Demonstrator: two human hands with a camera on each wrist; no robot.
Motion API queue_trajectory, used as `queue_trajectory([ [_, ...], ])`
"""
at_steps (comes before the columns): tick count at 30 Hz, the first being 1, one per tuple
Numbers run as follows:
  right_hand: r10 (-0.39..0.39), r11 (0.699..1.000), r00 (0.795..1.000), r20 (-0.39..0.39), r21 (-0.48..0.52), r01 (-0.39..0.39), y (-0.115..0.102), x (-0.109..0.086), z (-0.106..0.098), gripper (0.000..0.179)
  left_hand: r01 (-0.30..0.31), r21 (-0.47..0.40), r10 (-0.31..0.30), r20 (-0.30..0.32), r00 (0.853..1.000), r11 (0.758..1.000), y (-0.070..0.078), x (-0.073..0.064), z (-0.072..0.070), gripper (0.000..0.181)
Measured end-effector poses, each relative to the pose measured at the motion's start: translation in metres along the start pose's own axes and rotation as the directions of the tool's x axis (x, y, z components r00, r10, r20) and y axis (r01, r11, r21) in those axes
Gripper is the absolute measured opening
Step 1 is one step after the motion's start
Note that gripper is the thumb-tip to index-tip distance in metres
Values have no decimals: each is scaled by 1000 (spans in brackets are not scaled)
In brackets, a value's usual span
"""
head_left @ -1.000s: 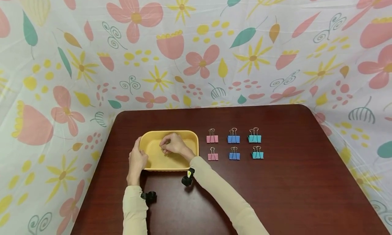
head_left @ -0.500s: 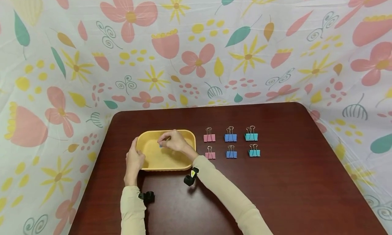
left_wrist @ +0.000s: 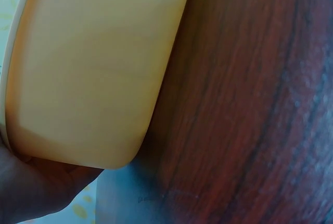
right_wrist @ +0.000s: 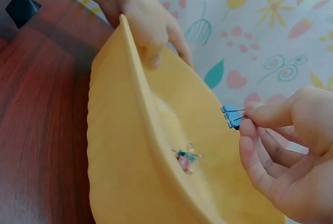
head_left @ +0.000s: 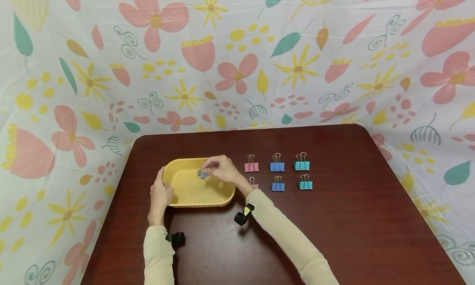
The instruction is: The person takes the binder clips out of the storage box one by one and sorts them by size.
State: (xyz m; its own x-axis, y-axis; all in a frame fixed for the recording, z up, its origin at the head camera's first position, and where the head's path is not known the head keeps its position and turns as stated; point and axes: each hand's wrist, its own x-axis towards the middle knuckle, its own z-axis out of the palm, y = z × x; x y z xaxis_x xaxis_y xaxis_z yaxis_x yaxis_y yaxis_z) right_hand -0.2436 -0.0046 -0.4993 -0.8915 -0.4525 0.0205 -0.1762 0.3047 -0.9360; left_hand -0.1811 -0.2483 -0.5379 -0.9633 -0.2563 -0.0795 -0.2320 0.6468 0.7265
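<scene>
My right hand pinches a small blue binder clip by its wire handles, thumb against fingertips, over the yellow plastic bin. In the right wrist view the clip's blue body points away from the fingers. Below it, a small teal clip and a pink clip lie close together in the bin. My left hand grips the bin's left end, thumb over the rim and fingers round the outside. In the left wrist view part of that hand shows under the bin's corner.
Right of the bin, larger binder clips stand in two rows: pink, blue and teal at the back, with the same colours in front. My right forearm partly covers the front pink clip. Floral cloth hangs behind the dark wooden table.
My right hand has risen from the bin's floor and moved right, with the blue binder clip now showing at its fingertips. My left hand keeps its grip on the bin.
</scene>
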Motion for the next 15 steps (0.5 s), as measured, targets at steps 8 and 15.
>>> queue_trajectory([
  [8,-49,998,999,-9,-44,49,-6,-14,-18,7,25,-5,-25,3,1000,1000,3,-1,-2,62],
  [15,-29,1000,999,-15,-11,28,5,-26,-32,6,25,-2,-25,15,1000,1000,2,-1,-2,62],
])
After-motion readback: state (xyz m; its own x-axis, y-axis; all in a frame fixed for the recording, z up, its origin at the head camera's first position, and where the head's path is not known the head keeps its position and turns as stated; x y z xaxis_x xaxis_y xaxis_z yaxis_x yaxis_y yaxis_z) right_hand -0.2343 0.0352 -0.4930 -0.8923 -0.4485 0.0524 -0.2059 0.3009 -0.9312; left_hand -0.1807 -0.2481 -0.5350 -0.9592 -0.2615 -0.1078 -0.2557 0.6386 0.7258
